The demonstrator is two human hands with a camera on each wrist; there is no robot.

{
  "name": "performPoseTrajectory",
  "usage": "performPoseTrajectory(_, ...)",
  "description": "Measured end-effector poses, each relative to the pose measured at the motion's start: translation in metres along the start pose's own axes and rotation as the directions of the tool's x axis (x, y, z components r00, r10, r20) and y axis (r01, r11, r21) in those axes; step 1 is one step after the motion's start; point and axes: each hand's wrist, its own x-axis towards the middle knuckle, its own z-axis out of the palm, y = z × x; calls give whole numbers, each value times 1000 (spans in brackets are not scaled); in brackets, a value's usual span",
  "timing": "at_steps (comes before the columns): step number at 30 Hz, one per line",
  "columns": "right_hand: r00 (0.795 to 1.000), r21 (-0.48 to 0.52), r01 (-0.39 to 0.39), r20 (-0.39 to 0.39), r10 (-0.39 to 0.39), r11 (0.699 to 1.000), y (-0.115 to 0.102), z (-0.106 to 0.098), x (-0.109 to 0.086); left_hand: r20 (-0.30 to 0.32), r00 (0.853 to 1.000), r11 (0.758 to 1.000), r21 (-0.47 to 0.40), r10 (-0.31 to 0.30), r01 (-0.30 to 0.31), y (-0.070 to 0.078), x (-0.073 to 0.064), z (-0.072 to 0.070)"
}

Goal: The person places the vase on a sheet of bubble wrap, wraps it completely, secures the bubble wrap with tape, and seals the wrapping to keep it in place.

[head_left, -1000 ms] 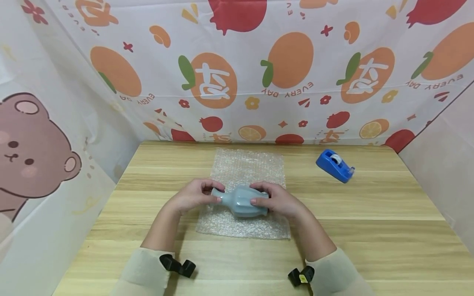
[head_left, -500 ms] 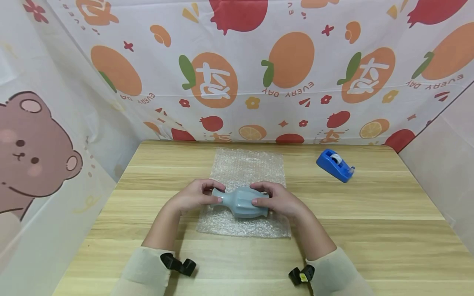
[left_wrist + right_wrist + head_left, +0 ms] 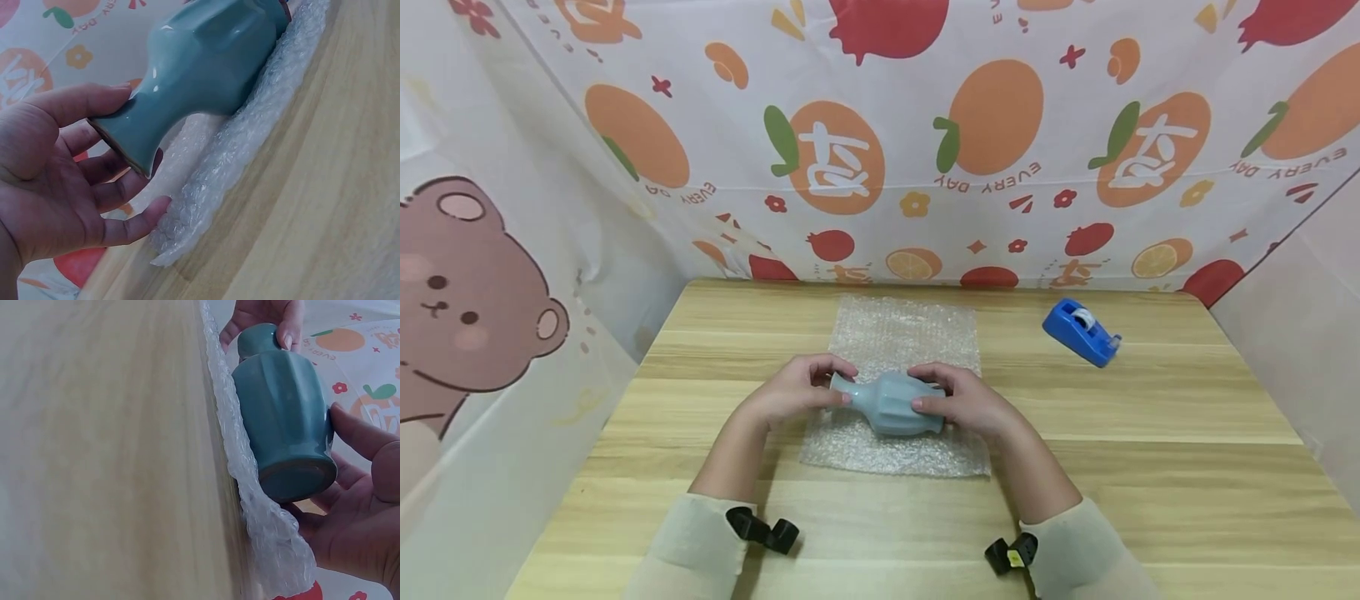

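Cloth printed with a brown bear (image 3: 475, 283) hangs well off to the left of my left hand (image 3: 793, 392). Nearer in, below that hand, a pale sleeve (image 3: 692, 546) covers my forearm, with a black device (image 3: 763, 531) at its cuff. My left hand grasps the flared neck end of a glossy blue-green vase (image 3: 891, 406), thumb on the side toward me and fingers curving behind. The vase lies on its side between my two hands, mouth toward the left one and base toward the right. Under it, and reaching out beyond both hands, is a sheet of bubble wrap (image 3: 910, 329), flat on the wooden table (image 3: 880, 525); the body of the vase is against the wrap, while the neck by my left fingers stands clear of it. Straight ahead of my hands, past the table's far edge, hangs a white cloth with fruit prints (image 3: 910, 150). My right hand (image 3: 966, 404) grips the vase near its base, thumb on the near side, fingers round the far side and below. Another black device (image 3: 1011, 554) sits at the cuff of my right sleeve (image 3: 1082, 554), below that hand. Farthest right, ahead of my right hand and well apart from it, rests a blue tape dispenser (image 3: 1081, 333).
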Motion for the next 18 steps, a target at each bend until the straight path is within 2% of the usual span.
performPoseTrajectory(18, 1000, 21, 4, -4, -4, 1000, 6, 0, -1, 4, 1000, 999, 39, 2, -2, -6, 0, 4)
